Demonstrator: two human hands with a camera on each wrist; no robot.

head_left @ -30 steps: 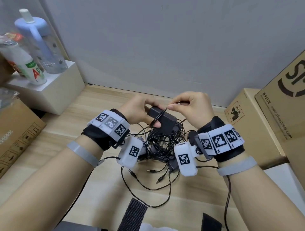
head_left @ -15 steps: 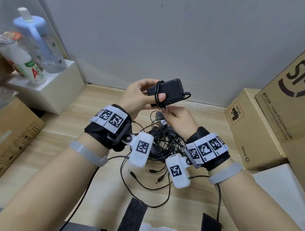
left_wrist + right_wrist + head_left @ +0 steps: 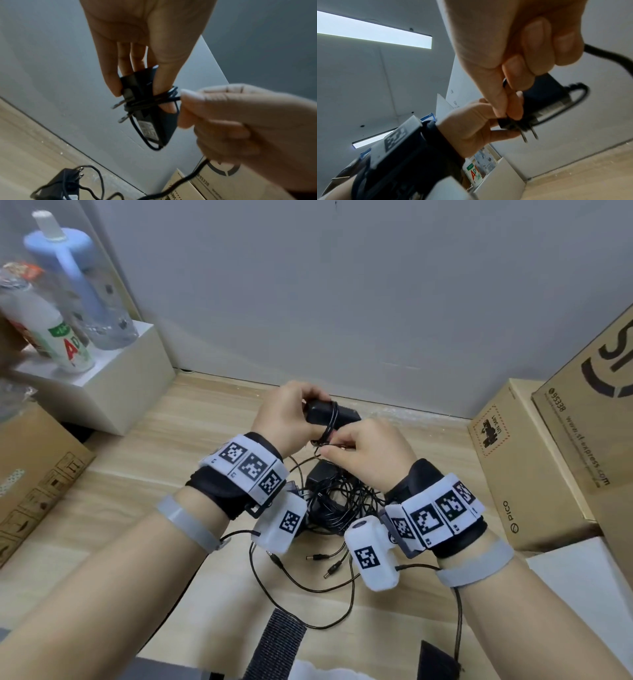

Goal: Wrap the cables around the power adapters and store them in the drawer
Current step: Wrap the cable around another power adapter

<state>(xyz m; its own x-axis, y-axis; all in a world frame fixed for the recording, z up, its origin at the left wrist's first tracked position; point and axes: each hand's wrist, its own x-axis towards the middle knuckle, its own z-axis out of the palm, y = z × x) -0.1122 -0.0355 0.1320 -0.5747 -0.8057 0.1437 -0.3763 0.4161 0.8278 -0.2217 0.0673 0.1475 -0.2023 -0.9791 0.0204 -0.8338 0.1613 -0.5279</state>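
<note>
Head view: we hold black power adapter [image 3: 330,414] raised above table [image 3: 212,594], left hand [image 3: 286,414] gripping body between thumb and fingers, likely so it stays steady for winding. Right hand [image 3: 368,453] pinches cable [image 3: 154,100] between thumb and fingertips, keeping it taut beside adapter. Several turns already around body near prongs [image 3: 120,112]. Remaining adapters lie in tangled pile [image 3: 339,501] below hands. Drawer not in view.

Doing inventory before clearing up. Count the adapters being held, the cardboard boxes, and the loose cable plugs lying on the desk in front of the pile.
Adapter held by left hand: 1
Cardboard boxes: 3
Loose cable plugs: 3
Total: 7
</note>
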